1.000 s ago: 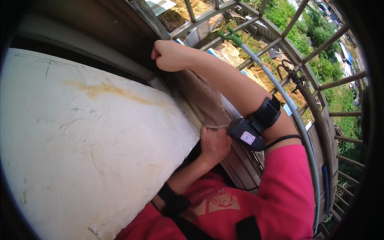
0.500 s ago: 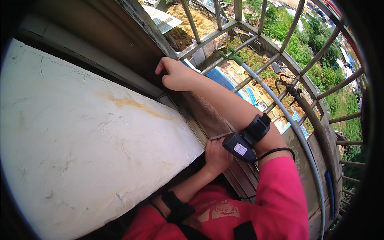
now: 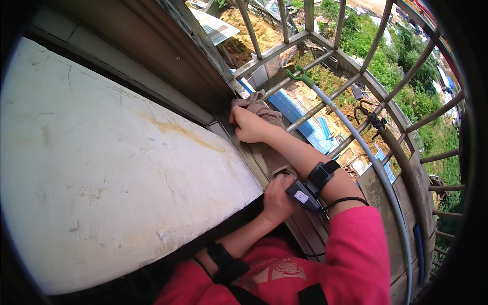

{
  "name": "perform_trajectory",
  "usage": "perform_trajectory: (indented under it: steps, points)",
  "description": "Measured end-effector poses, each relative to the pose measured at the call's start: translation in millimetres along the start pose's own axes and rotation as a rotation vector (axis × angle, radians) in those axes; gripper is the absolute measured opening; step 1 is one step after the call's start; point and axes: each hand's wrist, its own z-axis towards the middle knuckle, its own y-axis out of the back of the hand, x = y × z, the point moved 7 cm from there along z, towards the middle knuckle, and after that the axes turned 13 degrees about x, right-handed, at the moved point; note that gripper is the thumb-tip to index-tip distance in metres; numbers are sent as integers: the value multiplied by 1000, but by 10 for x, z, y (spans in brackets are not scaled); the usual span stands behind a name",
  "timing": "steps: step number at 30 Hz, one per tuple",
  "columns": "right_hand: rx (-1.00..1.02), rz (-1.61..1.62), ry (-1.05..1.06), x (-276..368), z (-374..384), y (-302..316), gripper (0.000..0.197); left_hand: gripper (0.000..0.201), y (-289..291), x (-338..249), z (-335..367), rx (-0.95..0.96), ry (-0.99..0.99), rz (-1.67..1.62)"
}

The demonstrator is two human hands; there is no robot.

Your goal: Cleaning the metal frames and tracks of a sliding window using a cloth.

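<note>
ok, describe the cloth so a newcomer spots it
Start at the big white slab on the left. Past its right edge, the cloth bunches at the right hand and runs down toward the left hand. Crumpled, dull brown fabric sets it apart from the metal bars and pink sleeve.

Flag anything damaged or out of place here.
The white plastered surface looks worn: a yellow-brown stain stands out against its pale upper right part, thin cracks show near its top edge, and its lower right edge looks rough and chipped.
</note>
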Motion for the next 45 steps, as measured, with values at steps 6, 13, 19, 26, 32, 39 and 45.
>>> perform_trajectory:
  steps: [6,13,19,26,32,39,45]
  points:
    - [48,288,-137,-13,-176,120,27,19,29,-49,12,-3,-117,77]
    - [114,566,-287,-152,-273,-7,25,18,73,-218,-4,109,-337,132]
    - [47,366,-281,-115,85,98,25,21,37,-116,-20,58,-265,65]
    - [-179,465,-355,45,389,229,30,31,77,-144,59,45,-259,50]
    - [-239,433,-110,1028,256,793,30,24,-47,-40,-58,16,-228,16]
    - [-185,305,280,1827,161,1262,32,22,185,-180,139,-133,-2,-537]
    - [-117,-49,279,1012,122,627,28,16,55,-131,122,-96,28,-374]
